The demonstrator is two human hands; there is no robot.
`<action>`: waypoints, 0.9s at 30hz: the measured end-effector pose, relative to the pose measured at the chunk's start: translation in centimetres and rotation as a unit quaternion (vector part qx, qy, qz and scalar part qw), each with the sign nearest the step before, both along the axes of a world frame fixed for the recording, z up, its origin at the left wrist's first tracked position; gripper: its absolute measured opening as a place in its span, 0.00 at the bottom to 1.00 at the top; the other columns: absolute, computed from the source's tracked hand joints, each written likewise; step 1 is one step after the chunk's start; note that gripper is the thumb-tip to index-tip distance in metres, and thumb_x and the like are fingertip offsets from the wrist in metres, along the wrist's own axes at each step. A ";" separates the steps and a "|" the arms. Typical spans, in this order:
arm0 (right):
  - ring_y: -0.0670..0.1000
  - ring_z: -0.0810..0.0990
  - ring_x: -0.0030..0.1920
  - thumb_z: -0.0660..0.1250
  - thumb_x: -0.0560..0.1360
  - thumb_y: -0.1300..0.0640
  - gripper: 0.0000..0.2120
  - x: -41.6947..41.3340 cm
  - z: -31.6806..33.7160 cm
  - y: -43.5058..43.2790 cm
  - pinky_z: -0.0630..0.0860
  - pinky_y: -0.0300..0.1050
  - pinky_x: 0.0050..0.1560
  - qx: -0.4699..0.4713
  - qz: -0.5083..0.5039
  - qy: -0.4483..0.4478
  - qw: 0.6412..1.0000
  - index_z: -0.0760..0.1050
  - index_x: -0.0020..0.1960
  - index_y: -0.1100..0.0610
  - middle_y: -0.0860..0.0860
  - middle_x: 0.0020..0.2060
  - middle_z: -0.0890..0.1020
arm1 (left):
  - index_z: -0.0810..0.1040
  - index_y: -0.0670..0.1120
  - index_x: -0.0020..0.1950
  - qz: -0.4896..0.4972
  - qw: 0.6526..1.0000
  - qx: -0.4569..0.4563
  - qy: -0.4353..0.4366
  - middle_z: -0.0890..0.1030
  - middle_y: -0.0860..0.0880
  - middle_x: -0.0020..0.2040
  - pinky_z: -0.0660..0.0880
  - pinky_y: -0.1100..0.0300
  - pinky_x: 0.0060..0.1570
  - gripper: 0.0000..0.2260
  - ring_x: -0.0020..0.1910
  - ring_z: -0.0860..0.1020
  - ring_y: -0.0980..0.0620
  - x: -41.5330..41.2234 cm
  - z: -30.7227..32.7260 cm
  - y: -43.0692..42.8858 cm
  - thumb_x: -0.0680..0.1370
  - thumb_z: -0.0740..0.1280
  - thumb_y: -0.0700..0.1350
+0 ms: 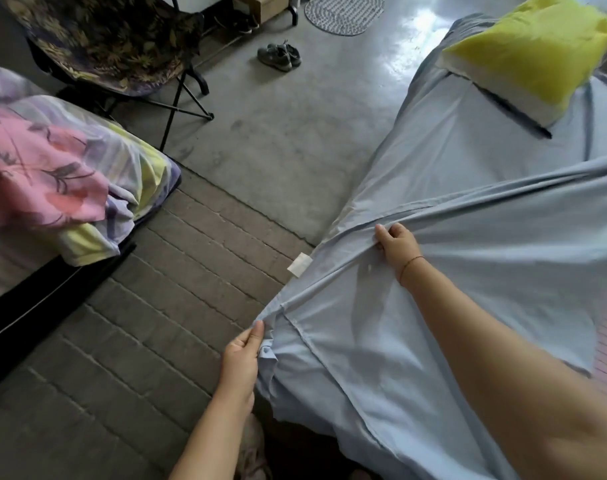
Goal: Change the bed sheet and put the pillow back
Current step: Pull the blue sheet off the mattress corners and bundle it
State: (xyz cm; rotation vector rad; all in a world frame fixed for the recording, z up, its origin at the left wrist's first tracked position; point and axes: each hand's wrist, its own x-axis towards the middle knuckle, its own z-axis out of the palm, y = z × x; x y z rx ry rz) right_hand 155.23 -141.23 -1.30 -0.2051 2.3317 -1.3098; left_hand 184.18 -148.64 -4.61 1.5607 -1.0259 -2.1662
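Observation:
A light blue bed sheet covers the bed on the right and drapes over its near corner. My left hand pinches the sheet's edge at the lower corner. Farther up, my right hand grips a bunched fold of the same sheet, and the cloth is pulled taut between the two hands. A white care label hangs from the sheet's edge. A pillow in a yellow-green case lies at the far end of the bed.
A heap of pink, lilac and yellow bedding lies on a low surface at the left. A folding chair with leaf-print fabric stands behind it. A pair of shoes, a round mat and a cardboard box are on the floor.

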 end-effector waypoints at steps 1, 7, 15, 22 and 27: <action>0.48 0.64 0.30 0.63 0.79 0.58 0.19 0.7 -0.8 -1.4 0.63 0.41 0.33 0.007 0.008 0.001 1.000 0.62 0.32 0.54 0.51 0.28 0.68 | 0.82 0.40 0.46 0.005 1.000 0.007 -0.008 0.84 0.47 0.36 0.79 0.60 0.34 0.11 0.35 0.81 0.52 0.6 -0.9 -1.2 0.81 0.63 0.44; 0.50 0.64 0.33 0.64 0.79 0.54 0.18 3.2 -5.3 -5.7 0.63 0.45 0.37 0.069 0.004 0.000 0.998 0.60 0.34 0.54 0.53 0.31 0.67 | 0.81 0.39 0.48 -0.002 0.997 0.068 -0.041 0.84 0.45 0.38 0.77 0.55 0.43 0.10 0.40 0.80 0.47 3.1 -6.5 -5.6 0.81 0.63 0.44; 0.51 0.75 0.32 0.63 0.79 0.53 0.14 3.3 -7.0 -5.5 0.75 0.51 0.44 0.083 0.015 -0.001 0.996 0.72 0.39 0.60 0.54 0.33 0.78 | 0.79 0.39 0.48 0.007 0.988 0.134 -0.076 0.82 0.40 0.43 0.77 0.53 0.43 0.11 0.41 0.79 0.44 2.2 -10.2 -5.6 0.81 0.64 0.47; 0.44 0.79 0.29 0.62 0.81 0.54 0.11 3.8 -5.8 -4.7 0.77 0.39 0.31 -0.018 -0.004 -0.083 0.996 0.75 0.46 0.61 0.55 0.39 0.81 | 0.80 0.40 0.48 -0.011 0.987 0.123 -0.107 0.82 0.43 0.39 0.77 0.57 0.38 0.09 0.38 0.79 0.47 1.5 -10.7 -5.7 0.80 0.65 0.45; 0.47 0.79 0.30 0.59 0.82 0.53 0.14 4.8 -4.6 -4.3 0.78 0.39 0.32 -0.101 -0.050 -0.171 0.979 0.75 0.45 0.62 0.57 0.37 0.78 | 0.78 0.39 0.58 -0.048 0.984 0.041 -0.167 0.82 0.44 0.47 0.74 0.54 0.49 0.12 0.47 0.79 0.46 1.6 -10.8 -6.3 0.80 0.66 0.45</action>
